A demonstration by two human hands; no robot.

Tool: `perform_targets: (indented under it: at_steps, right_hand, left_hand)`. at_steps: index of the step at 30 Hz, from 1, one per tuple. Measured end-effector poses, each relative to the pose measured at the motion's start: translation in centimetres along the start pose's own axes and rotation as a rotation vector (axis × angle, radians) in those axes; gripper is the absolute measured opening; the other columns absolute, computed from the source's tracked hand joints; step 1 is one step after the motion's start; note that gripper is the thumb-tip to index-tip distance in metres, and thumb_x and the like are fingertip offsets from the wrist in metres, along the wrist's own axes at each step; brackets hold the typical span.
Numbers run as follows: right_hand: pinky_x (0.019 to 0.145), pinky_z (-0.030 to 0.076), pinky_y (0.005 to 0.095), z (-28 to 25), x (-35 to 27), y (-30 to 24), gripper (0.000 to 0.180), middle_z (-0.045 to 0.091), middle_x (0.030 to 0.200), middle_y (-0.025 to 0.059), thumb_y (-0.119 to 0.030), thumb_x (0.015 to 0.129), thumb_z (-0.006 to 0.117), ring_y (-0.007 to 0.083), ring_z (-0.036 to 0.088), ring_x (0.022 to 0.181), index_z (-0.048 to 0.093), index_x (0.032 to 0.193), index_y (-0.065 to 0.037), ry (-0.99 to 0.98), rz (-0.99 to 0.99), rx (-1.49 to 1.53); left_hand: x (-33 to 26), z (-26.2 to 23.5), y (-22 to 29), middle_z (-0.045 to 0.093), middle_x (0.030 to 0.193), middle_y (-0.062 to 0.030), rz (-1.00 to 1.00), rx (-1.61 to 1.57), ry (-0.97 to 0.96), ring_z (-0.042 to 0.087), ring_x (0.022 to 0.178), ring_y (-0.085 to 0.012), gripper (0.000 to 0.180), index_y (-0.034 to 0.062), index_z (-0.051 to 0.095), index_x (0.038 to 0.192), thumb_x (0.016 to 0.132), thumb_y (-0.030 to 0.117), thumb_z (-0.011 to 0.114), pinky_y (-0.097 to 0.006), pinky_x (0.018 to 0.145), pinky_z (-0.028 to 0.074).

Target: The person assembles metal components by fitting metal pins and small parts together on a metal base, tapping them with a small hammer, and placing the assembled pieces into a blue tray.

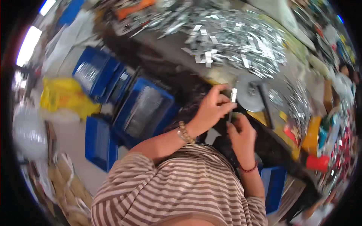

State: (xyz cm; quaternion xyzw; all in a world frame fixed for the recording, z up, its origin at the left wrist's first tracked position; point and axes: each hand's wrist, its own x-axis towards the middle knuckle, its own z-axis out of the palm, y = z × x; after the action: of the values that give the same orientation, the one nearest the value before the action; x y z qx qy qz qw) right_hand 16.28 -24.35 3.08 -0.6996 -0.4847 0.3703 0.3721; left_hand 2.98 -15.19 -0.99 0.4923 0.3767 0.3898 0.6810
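A narrow shiny metal strip (233,95) stands nearly upright between my hands at the table's near edge. My left hand (211,107), with a beaded bracelet at its wrist, pinches the strip between thumb and fingers. Just below and to the right, my right hand (243,133) is closed, with thumb and forefinger at the strip's lower end. The right fingers are partly blurred. Beyond my hands, a round grey disc (249,94) lies on the table, and a dark bar (266,105) rests along its right side.
A wide heap of flat shiny metal pieces (233,41) covers the far tabletop. More metal parts (298,101) lie to the right, near a red object (317,163). Blue bins (145,109) stand at my left beside a yellow bag (68,98). Another blue bin (272,188) is low right.
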Motion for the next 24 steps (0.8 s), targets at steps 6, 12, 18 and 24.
perform_targets:
  at_steps: [6, 12, 18, 24]
  right_hand:
    - [0.069, 0.054, 0.0243, -2.7, 2.1, 2.5, 0.034, 0.067, 0.099, 0.0052, -0.003, 0.100, 0.066, 0.0088, 0.063, 0.079, 0.063, 0.134, 0.000, 0.099, -0.038, 0.177]
    - [0.064, 0.050, 0.0234, -4.2, 3.8, 4.1, 0.033, 0.065, 0.095, 0.0026, -0.007, 0.102, 0.063, 0.0081, 0.061, 0.073, 0.063, 0.135, -0.001, 0.141, -0.016, 0.223]
    - [0.061, 0.048, 0.0234, -4.0, 4.1, 4.7, 0.033, 0.065, 0.093, 0.0021, -0.011, 0.102, 0.064, 0.0088, 0.059, 0.069, 0.063, 0.133, 0.000, 0.205, 0.025, 0.342]
    - [0.061, 0.047, 0.0226, -4.1, 4.1, 4.4, 0.033, 0.067, 0.094, 0.0025, -0.012, 0.102, 0.064, 0.0082, 0.059, 0.068, 0.063, 0.133, -0.001, 0.192, 0.029, 0.348]
  left_hand:
    - [-2.2, -6.9, -0.3, 0.073, 0.102, -0.0060, -0.005, 0.057, 0.228, 0.060, 0.077, -0.0073, 0.051, 0.0074, 0.046, 0.143, 0.098, 0.013, 0.070, -0.023, 0.063, 0.047]
    - [-6.0, -19.6, -8.6, 0.074, 0.099, -0.0071, -0.140, 0.139, 0.738, 0.058, 0.073, -0.0098, 0.047, 0.0071, 0.050, 0.137, 0.097, 0.014, 0.072, -0.025, 0.062, 0.048]
    - [-10.1, -30.3, -16.2, 0.074, 0.098, -0.0155, -0.231, 0.275, 1.017, 0.072, 0.089, -0.0205, 0.042, 0.0018, 0.056, 0.126, 0.091, 0.011, 0.077, -0.033, 0.071, 0.054]
    - [-9.5, -35.0, -19.2, 0.075, 0.093, -0.0179, -0.362, 0.470, 1.206, 0.074, 0.087, -0.0258, 0.040, 0.0004, 0.058, 0.120, 0.088, 0.009, 0.079, -0.039, 0.076, 0.055]
